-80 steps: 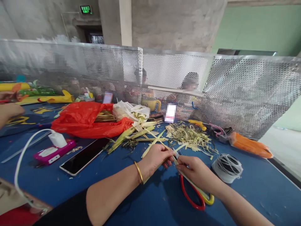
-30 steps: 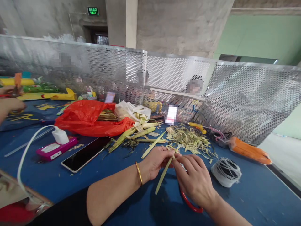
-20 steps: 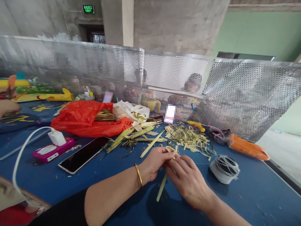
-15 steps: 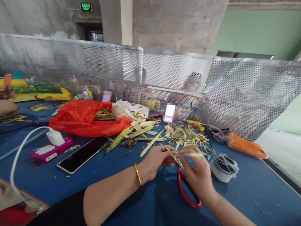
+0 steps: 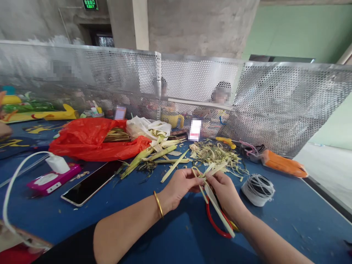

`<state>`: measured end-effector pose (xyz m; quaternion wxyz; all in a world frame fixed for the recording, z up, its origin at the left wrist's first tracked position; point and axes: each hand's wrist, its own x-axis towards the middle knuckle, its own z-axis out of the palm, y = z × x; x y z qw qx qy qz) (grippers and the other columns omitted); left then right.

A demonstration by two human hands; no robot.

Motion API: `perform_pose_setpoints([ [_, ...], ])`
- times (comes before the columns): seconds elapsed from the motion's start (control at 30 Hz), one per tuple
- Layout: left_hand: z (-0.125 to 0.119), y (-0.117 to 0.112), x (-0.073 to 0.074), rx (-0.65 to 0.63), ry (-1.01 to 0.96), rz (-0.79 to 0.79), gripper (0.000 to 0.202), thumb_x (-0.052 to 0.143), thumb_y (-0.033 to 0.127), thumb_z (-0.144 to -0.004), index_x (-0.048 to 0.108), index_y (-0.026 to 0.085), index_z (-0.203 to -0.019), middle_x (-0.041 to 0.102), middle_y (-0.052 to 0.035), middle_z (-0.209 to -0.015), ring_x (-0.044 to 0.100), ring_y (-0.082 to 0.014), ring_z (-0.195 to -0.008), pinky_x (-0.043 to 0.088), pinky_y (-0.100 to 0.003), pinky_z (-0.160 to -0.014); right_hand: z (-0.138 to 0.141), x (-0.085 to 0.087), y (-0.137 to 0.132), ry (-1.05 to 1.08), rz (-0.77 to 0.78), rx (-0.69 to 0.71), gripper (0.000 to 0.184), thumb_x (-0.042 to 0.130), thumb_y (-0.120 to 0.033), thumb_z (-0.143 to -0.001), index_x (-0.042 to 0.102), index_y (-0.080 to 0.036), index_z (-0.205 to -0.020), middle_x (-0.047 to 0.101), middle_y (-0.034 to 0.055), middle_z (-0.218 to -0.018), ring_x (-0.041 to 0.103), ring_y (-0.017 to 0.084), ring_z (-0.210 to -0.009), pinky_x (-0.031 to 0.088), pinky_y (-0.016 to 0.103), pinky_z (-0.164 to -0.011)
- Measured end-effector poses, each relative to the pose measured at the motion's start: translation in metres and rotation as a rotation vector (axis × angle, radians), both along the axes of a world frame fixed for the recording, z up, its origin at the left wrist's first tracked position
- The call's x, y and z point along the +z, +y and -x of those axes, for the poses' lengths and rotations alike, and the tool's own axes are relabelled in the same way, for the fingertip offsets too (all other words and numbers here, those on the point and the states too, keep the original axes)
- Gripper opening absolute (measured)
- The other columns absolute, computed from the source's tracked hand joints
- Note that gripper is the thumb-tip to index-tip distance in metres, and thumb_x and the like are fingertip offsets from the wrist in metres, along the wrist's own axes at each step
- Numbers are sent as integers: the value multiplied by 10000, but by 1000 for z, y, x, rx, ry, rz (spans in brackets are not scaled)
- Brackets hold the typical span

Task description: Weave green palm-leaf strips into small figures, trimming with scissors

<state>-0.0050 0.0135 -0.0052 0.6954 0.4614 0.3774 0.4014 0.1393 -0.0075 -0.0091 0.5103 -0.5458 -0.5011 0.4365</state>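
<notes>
Pale green plant-leaf strips (image 5: 219, 211) cross between my two hands, with one long strip hanging down toward me. My left hand (image 5: 183, 184), a gold bangle (image 5: 158, 204) at its wrist, pinches the strips from the left. From the right, the thumb and fingers of my right hand (image 5: 224, 189) close on them too. Under the strips, a pair of red-handled scissors (image 5: 211, 219) lies on the blue table, its blades partly covered by the leaf and my right hand. Just beyond my hands is a heap of leaf trimmings (image 5: 217, 154).
Longer leaf stalks (image 5: 137, 161) spill from a red plastic bag (image 5: 79, 141). A dark phone (image 5: 89, 185) and a magenta power strip (image 5: 52, 179) lie left. White cord (image 5: 258, 189) and an orange packet (image 5: 284, 164) sit right. A perforated metal screen (image 5: 198, 79) separates people behind.
The long strip that stuck out to the right over my right hand now hangs down across the scissors. My right hand has turned, and the view has shifted slightly.
</notes>
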Motion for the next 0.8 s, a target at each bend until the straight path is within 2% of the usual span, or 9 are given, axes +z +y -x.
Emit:
perform_pose_setpoints([
  [0.13,-1,0,-2,51,19,-62,261,790,320,-638,662,137,-775,684,-23,-721,637,-158,-676,506,-265,-660,3,1,-4,246,99,64,351,735,-482,-674,591,-164,-711,578,-36,-549,505,94,-443,414,230,-470],
  [0.33,0,1,-2,27,9,-35,248,776,317,-662,662,140,-793,690,-22,-704,622,-139,-628,488,-253,-626,4,1,-5,329,124,59,351,783,-445,-633,600,-153,-697,629,-6,-612,543,85,-462,436,221,-490],
  [0.43,1,3,-2,105,33,-16,201,768,273,-661,665,134,-763,678,-18,-679,619,-134,-615,487,-250,-618,1,-1,-3,179,111,50,329,677,-479,-743,577,-169,-700,633,1,-633,554,100,-463,443,242,-500],
  [0.5,1,6,-2,149,19,33,188,759,251,-660,666,129,-769,683,-28,-687,631,-143,-621,498,-262,-629,-4,-1,-3,-163,44,51,327,532,-468,-860,554,-188,-694,616,-2,-588,550,122,-447,414,254,-479],
  [0.57,2,8,-2,176,-7,91,197,760,238,-649,665,122,-776,687,-42,-693,635,-147,-618,498,-264,-619,-9,3,-5,-660,-155,18,310,442,-399,-925,566,-195,-726,583,-2,-537,540,147,-456,369,264,-469],
  [0.67,3,10,-2,188,-49,129,228,782,239,-611,659,111,-753,667,-39,-658,600,-124,-572,477,-242,-575,-14,14,-10,-1276,-692,100,211,423,-248,-952,621,-173,-962,641,43,-693,568,168,-586,376,289,-545],
  [0.73,3,10,-2,192,-53,116,220,780,239,-601,656,113,-731,642,-17,-627,560,-98,-541,446,-217,-536,-15,22,-13,-1460,-1002,256,231,403,-153,-957,608,-167,-1064,657,65,-821,567,166,-652,396,306,-609],
  [0.8,3,9,-3,192,-34,92,177,754,225,-617,655,118,-718,616,8,-597,525,-80,-521,403,-193,-495,-14,26,-15,-1535,-1146,361,250,391,-99,-956,621,-166,-1025,644,59,-825,550,163,-665,404,319,-648],
])
